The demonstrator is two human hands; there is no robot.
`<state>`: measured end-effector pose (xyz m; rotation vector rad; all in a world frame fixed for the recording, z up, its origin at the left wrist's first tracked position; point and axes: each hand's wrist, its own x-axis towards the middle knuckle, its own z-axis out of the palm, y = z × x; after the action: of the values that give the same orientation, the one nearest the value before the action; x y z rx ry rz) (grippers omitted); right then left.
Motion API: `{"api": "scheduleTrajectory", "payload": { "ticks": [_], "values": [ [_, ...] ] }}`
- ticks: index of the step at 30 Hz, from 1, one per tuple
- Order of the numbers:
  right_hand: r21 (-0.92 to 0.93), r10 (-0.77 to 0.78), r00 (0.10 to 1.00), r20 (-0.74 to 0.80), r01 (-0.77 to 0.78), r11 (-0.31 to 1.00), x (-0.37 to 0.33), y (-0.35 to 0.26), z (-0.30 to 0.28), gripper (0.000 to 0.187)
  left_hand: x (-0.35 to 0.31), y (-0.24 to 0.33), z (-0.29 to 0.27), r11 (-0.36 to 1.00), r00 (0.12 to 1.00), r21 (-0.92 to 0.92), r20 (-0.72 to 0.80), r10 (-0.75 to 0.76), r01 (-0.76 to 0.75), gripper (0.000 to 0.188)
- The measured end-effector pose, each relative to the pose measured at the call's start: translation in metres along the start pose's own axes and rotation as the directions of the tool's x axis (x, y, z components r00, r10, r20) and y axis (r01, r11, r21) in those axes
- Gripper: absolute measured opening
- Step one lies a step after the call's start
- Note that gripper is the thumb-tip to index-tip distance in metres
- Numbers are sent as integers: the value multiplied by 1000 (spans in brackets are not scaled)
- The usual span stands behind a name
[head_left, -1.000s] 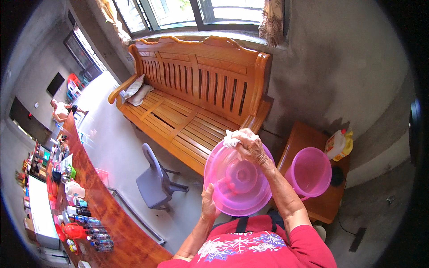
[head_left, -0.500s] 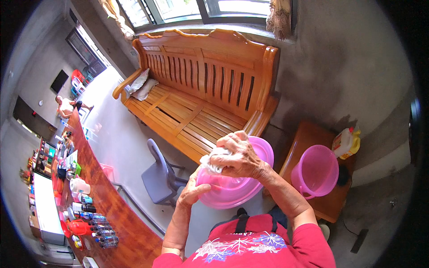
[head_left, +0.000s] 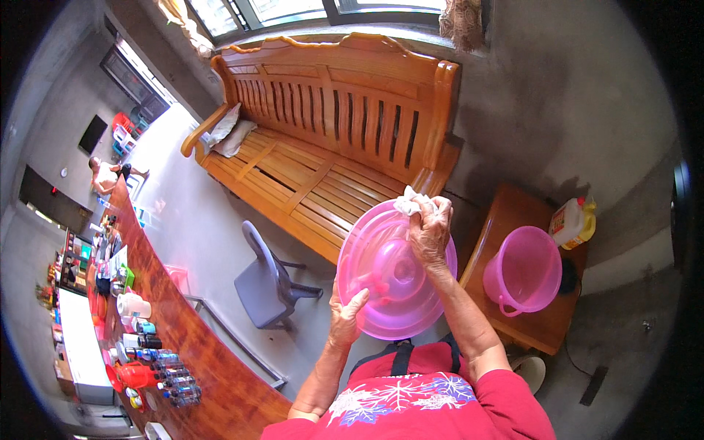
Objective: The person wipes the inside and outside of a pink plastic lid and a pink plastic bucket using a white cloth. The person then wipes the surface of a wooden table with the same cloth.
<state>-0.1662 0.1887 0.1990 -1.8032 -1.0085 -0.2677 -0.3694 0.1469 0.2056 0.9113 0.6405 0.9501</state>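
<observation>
A translucent pink basin is held up in front of the person's chest, tilted so that its round inside faces the camera. The left hand grips its lower rim, fingers curled over the edge and thumb behind. The right hand is at the upper rim, closed around a crumpled white cloth and pressing it against the basin's inner wall; the cloth sticks out above the knuckles. To the right, well apart from the basin, a pink bucket with a handle stands on a low wooden table, and at the table's far corner stands a yellow jug with a red cap and a white label. Behind the basin is a slatted wooden bench with a pale cushion at its left end. A grey chair stands on the floor to the left, beside a long reddish counter crowded with small bottles and containers.
</observation>
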Motion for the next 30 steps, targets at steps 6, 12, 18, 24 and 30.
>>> {"api": "scheduleTrajectory", "payload": {
  "ticks": [6,12,18,24,30],
  "values": [
    [194,-169,948,270,118,974,-31,-56,5,32,8,-7,-6,946,995,-310,3,-97,93,48],
    [633,-578,758,300,295,716,-68,-78,-26,24,11,-5,-15,961,995,-266,-93,47,-70,76],
    [402,-524,800,293,394,827,-21,-67,6,30,-3,-9,-19,932,988,-340,-37,-148,127,55],
    [-178,-36,977,208,74,981,-14,-3,6,27,-14,-6,7,954,992,-293,-123,33,-68,44],
    [92,-138,962,235,119,989,-31,-21,-4,34,-12,-13,8,971,991,-222,-118,64,-90,47]
  ]
}}
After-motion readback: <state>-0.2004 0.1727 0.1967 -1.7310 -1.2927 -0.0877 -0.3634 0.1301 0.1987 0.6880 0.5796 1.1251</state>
